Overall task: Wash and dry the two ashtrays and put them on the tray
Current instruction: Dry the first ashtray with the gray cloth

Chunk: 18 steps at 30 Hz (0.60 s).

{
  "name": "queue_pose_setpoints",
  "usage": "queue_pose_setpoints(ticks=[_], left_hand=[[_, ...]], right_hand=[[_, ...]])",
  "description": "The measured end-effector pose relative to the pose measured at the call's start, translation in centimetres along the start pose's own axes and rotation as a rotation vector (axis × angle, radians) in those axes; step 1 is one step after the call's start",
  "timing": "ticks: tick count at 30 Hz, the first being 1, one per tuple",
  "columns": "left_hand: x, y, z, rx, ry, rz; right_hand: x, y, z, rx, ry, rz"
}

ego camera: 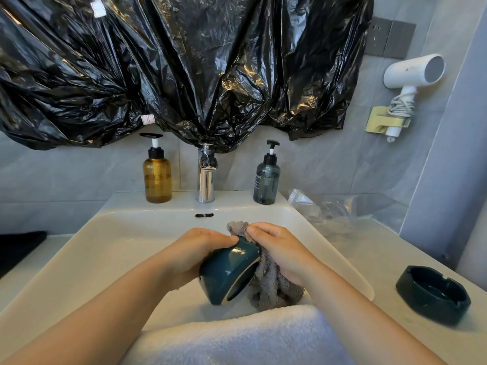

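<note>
Lower centre of the frame, over the sink (79, 248): left hand (195, 254) clasps a teal ashtray (226, 272) tipped on edge; right hand (279, 248) is closed on a grey cloth (271, 283) pressed against it; judged a wiping or drying step on the first piece; second ashtray (433, 295) rests on the counter at lower right, whether washed cannot be told; no tray is surely identifiable, so placing both remains; white towel (237, 338) lies along the bottom edge.

Bare forearms (110, 306), no sleeves
</note>
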State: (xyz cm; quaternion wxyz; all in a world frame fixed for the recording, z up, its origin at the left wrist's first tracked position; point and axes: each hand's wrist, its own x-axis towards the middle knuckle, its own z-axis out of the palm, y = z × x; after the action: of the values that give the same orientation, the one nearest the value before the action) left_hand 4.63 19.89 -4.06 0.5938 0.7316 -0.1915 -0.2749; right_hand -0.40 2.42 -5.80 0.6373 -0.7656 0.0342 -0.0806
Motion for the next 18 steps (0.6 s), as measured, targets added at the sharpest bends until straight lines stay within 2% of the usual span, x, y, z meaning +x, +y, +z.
queue_pose_setpoints(ticks=[3,7,9,12,15,18], left_hand=[[0.03,-0.18,-0.28,0.017,0.012,-0.026],[0.21,-0.46,-0.27,0.059,0.084,0.014],[0.31,-0.36,-0.32,0.041,0.106,0.044],[0.3,-0.1,-0.31,-0.01,0.108,0.056],[0.2,-0.2,-0.17,-0.032,0.056,0.028],[0.38,-0.28,-0.1,-0.058,0.071,0.024]], right_hand=[[-0.07,0.04,0.23,-0.033,-0.012,-0.027],[0.52,0.38,-0.12,-0.079,0.157,-0.065],[0.68,0.71,-0.31,-0.045,0.181,-0.054],[0.46,0.69,-0.33,-0.023,0.164,-0.072],[0.08,0.3,-0.08,-0.12,0.107,-0.111],[-0.04,0.1,0.09,-0.194,0.084,-0.15]])
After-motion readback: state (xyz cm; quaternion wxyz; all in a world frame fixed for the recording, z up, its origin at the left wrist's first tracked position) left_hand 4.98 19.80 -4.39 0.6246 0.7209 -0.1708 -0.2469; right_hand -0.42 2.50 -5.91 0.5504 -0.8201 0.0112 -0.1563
